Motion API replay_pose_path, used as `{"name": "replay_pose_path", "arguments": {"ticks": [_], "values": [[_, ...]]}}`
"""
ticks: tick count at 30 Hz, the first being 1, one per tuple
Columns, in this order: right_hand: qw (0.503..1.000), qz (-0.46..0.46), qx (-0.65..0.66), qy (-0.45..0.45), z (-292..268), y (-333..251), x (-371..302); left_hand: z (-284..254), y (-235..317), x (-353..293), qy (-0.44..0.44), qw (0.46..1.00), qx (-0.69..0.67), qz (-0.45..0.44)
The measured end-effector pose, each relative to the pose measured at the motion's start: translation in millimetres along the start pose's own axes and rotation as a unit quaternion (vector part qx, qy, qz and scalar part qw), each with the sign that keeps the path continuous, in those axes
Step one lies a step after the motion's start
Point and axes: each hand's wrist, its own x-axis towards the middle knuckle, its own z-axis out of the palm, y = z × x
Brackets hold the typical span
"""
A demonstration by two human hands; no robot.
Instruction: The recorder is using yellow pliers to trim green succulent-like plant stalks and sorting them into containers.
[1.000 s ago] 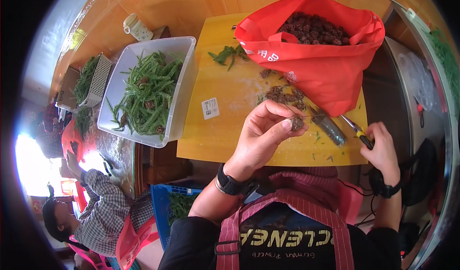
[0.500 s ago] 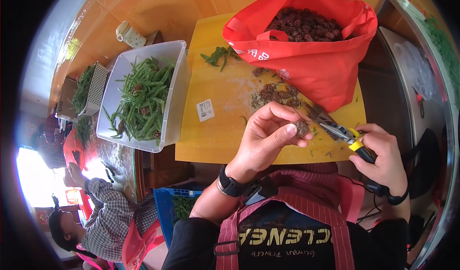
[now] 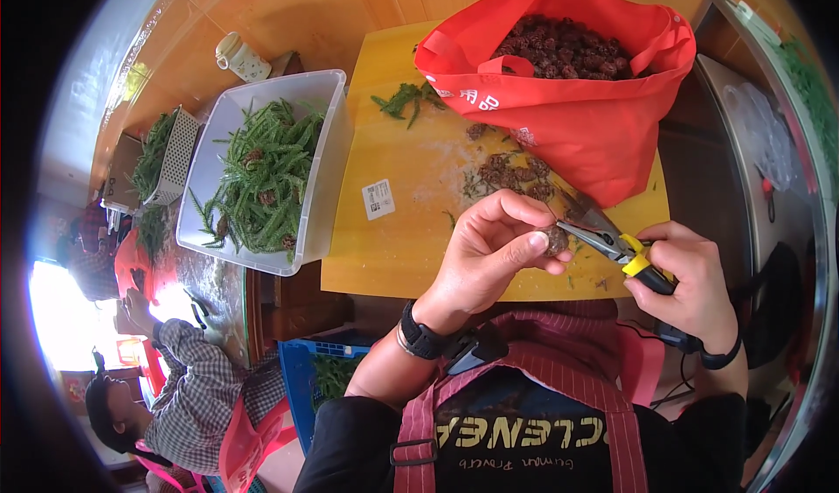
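Observation:
Between the thumb and fingers of my left hand (image 3: 491, 250) is a small brown pine cone (image 3: 556, 241), held above the near edge of the yellow table (image 3: 376, 257). My right hand (image 3: 690, 274) grips long-nose pliers (image 3: 622, 250) with yellow and black handles. The pliers' tips reach the top of the cone beside my left fingertips; whether they pinch anything there is too small to tell. Behind my hands, several loose pine cones (image 3: 507, 174) and green scraps lie on the table. A red bag (image 3: 585, 130) full of pine cones (image 3: 568, 47) stands at the far right of it.
A clear plastic bin (image 3: 325, 178) of green sprigs (image 3: 271, 170) with cones stands to the left. A white label (image 3: 378, 199) and a sprig (image 3: 404, 100) lie on the table. Below sits a blue crate (image 3: 301, 397). At far left a person in a checked shirt (image 3: 197, 397) works.
The pliers in my right hand have moved left, bringing their tips up to the pine cone. My left hand stays nearly in place, still holding the cone.

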Motion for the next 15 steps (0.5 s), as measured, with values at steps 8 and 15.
{"name": "replay_pose_path", "arguments": {"ticks": [8,15], "values": [[1.0,-0.01,-0.023,-0.002,0.5,-1.0,3.4,-2.0,-0.1,1.2,0.001,1.0,0.007,0.005],[0.999,-0.015,-0.043,0.011,4.3,-1.7,3.5,-1.6,-1.0,2.7,0.004,1.0,0.007,0.014]]}}
